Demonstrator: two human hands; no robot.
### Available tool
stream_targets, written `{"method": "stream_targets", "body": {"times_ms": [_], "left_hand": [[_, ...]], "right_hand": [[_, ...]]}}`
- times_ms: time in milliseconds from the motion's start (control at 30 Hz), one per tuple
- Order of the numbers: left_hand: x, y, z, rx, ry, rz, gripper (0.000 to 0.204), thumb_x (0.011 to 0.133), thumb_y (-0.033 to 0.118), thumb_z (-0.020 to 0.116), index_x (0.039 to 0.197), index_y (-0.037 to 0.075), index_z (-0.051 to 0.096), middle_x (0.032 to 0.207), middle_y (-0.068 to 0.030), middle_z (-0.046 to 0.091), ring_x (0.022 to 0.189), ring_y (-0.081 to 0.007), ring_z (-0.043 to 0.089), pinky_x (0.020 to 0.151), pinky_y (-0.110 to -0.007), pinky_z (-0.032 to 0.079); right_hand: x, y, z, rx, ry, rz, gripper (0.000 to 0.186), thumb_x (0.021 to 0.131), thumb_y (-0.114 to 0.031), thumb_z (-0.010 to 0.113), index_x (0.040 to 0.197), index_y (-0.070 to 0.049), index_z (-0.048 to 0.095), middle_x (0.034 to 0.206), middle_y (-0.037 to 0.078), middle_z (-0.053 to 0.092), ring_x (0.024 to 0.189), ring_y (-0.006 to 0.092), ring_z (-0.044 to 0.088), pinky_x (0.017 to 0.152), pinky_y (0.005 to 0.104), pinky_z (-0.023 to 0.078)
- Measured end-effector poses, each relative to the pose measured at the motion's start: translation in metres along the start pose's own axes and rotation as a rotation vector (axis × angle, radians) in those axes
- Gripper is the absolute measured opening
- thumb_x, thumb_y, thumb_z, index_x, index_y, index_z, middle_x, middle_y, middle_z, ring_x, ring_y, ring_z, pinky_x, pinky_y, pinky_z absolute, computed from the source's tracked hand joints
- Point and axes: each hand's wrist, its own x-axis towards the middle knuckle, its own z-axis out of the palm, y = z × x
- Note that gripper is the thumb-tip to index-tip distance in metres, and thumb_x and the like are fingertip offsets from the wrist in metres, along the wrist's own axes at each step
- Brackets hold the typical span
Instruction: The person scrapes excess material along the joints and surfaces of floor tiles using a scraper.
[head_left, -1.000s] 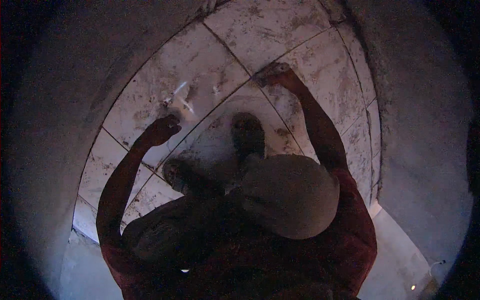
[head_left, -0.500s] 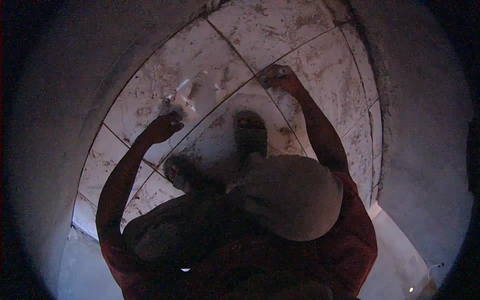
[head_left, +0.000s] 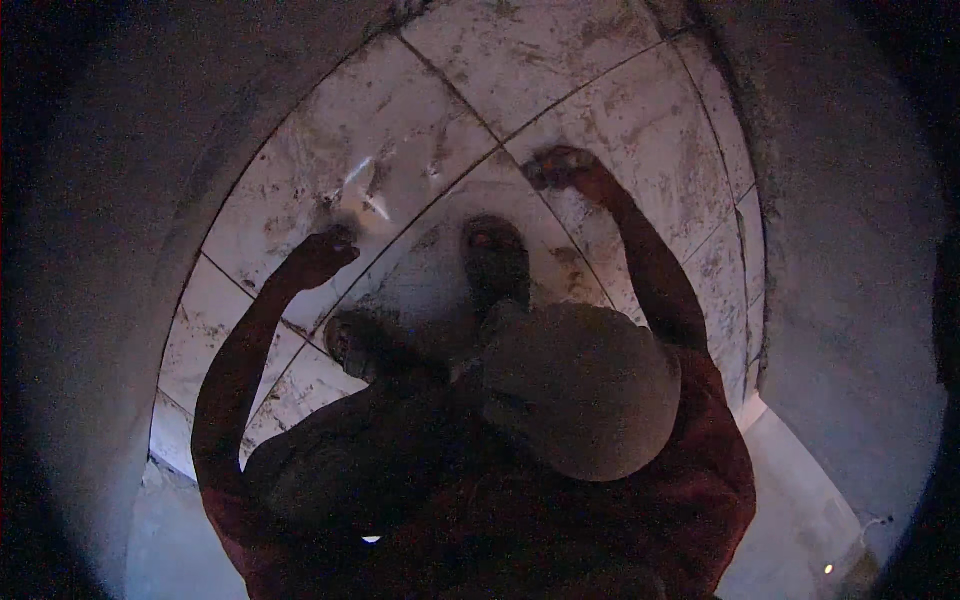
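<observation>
Under dim light I crouch over a floor of large pale tiles (head_left: 600,100) smeared with dirt. My left hand (head_left: 322,260) is low over the floor at the left, fingers curled together. Shadow hides what they hold, if anything. A bright streaky reflection (head_left: 368,190) shines on the tile just beyond it. Farther right, my right hand (head_left: 572,168) has its fingers bent down at the tile beside a dark joint (head_left: 505,147) where several tiles meet. Its fingertips look dark, and whatever is in them cannot be made out.
My feet, one in front (head_left: 495,255) and one to the left (head_left: 350,340), stand on the tiles between my arms. My grey-trousered knee (head_left: 590,390) rises near the middle. Plain walls (head_left: 120,230) close in on both sides. A thin wire (head_left: 878,521) shows at the lower right.
My right hand has drawn slightly back toward me and right from the tile joint. My left hand has hardly moved, and my knee has shifted a little.
</observation>
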Motion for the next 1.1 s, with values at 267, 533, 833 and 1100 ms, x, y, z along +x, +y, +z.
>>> {"method": "stream_targets", "body": {"times_ms": [267, 533, 833, 1100], "left_hand": [[-0.004, 0.01, -0.002, 0.004, 0.008, -0.111, 0.049, 0.084, 0.044, 0.052, 0.109, 0.002, 0.054, 0.105, -0.0177, 0.059, 0.097, -0.0326, 0.056, 0.087, -0.039, 0.043], [-0.004, 0.006, -0.001, 0.028, 0.042, -0.064, 0.049, 0.085, 0.043, 0.051, 0.113, 0.003, 0.053, 0.113, -0.0185, 0.055, 0.103, -0.0324, 0.054, 0.089, -0.039, 0.042], [-0.006, 0.002, 0.002, 0.045, 0.009, -0.002, 0.047, 0.085, 0.042, 0.051, 0.111, 0.003, 0.054, 0.109, -0.0179, 0.057, 0.104, -0.0327, 0.053, 0.091, -0.039, 0.04], [-0.02, -0.023, 0.021, 0.21, 0.128, 0.076, 0.04, 0.086, 0.036, 0.053, 0.106, 0.001, 0.056, 0.106, -0.0173, 0.059, 0.102, -0.0309, 0.055, 0.089, -0.037, 0.041]], "right_hand": [[-0.01, -0.013, 0.01, -0.18, -0.001, 0.018, 0.031, 0.079, -0.021, 0.064, 0.106, -0.005, 0.06, 0.098, 0.005, 0.063, 0.08, 0.0129, 0.06, 0.07, 0.0282, 0.048], [-0.028, 0.026, -0.011, 0.21, 0.068, -0.128, 0.027, 0.08, -0.016, 0.062, 0.104, -0.004, 0.06, 0.099, 0.008, 0.063, 0.09, 0.0174, 0.06, 0.078, 0.0285, 0.049], [-0.048, 0.039, 0.009, 0.05, 0.082, 0.144, 0.024, 0.079, -0.011, 0.062, 0.101, -0.001, 0.059, 0.103, 0.011, 0.061, 0.091, 0.019, 0.06, 0.082, 0.031, 0.049], [-0.052, 0.053, 0.0, 0.6, -0.06, 0.081, 0.033, 0.077, -0.007, 0.063, 0.108, -0.001, 0.057, 0.103, 0.01, 0.062, 0.095, 0.0203, 0.06, 0.084, 0.0308, 0.048]]}}
